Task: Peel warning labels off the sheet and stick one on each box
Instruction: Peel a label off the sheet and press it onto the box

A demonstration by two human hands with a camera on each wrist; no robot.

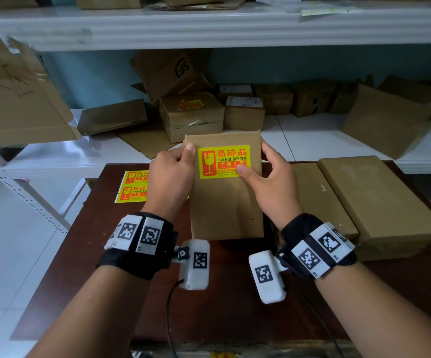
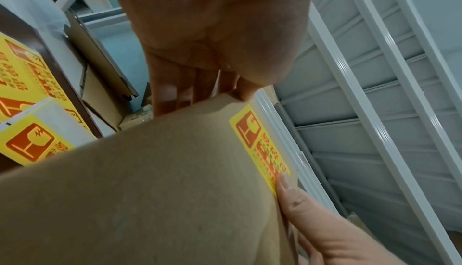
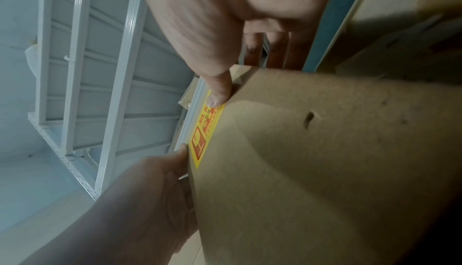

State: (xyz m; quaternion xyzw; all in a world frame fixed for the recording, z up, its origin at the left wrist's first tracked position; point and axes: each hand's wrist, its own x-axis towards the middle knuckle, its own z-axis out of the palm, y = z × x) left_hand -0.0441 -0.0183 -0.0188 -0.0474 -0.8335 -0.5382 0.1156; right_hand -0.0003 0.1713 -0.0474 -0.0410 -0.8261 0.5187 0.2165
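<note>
A flat brown cardboard box (image 1: 224, 202) is held tilted up above the dark table (image 1: 106, 267). A yellow and red warning label (image 1: 223, 161) is stuck on its upper face. My left hand (image 1: 173, 174) grips the box's left edge, thumb on the front near the top corner, fingers behind. My right hand (image 1: 271, 182) grips the right edge, its thumb pressing the label's lower right corner. The label sheet (image 1: 131, 187) lies on the table at the left, partly hidden by my left hand. In the left wrist view the label (image 2: 260, 148) and sheet (image 2: 27, 127) show.
Two flat brown boxes (image 1: 380, 202) lie on the table at the right. The white shelf (image 1: 299, 133) behind holds several cardboard boxes, one (image 1: 191, 115) bearing a yellow label. A white shelf post (image 1: 23, 192) slants at the left.
</note>
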